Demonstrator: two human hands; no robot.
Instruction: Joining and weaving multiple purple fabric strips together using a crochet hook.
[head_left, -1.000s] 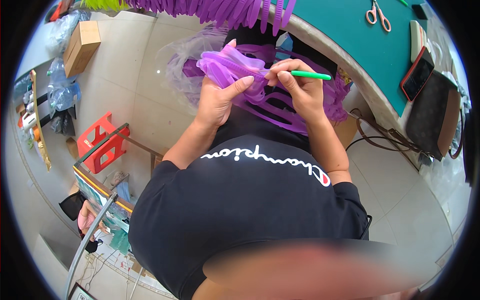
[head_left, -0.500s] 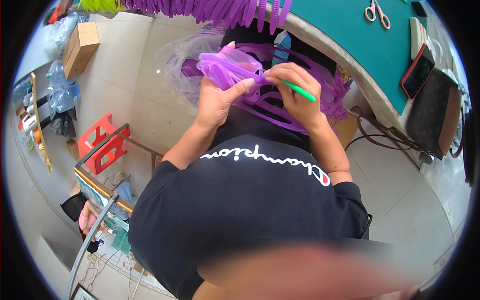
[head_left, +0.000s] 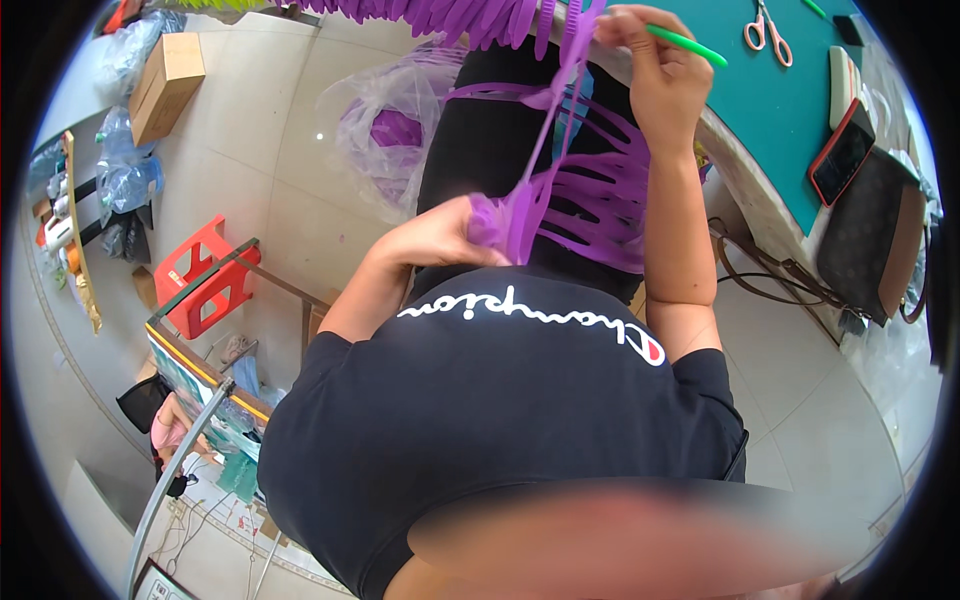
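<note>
My left hand (head_left: 432, 236) is closed round a bunch of soft purple rubbery pieces (head_left: 513, 222), low and close to my black shirt. A long purple strip (head_left: 556, 112) runs taut from that bunch up to my right hand (head_left: 668, 92), raised at the table's edge. The right fingers are closed, with a slim green pen-like tool (head_left: 688, 45) held in them and the strip's far end at the fingertips. Fingertip detail is too small to make out. Across my lap lies a purple cut-out sheet (head_left: 600, 200) with long openings.
Many purple strips (head_left: 440, 22) hang along the table edge. On the green tabletop (head_left: 770, 120) are pink-handled scissors (head_left: 768, 35) and a red-edged phone (head_left: 840, 152), with a dark bag (head_left: 868, 235) alongside. A clear plastic bag (head_left: 385, 135), red stool (head_left: 208, 278) and carton (head_left: 168, 88) stand leftward.
My hands have drawn apart: the right rose up and rightward with the green tool, and the left came down toward my shirt. The purple strip is now stretched between them.
</note>
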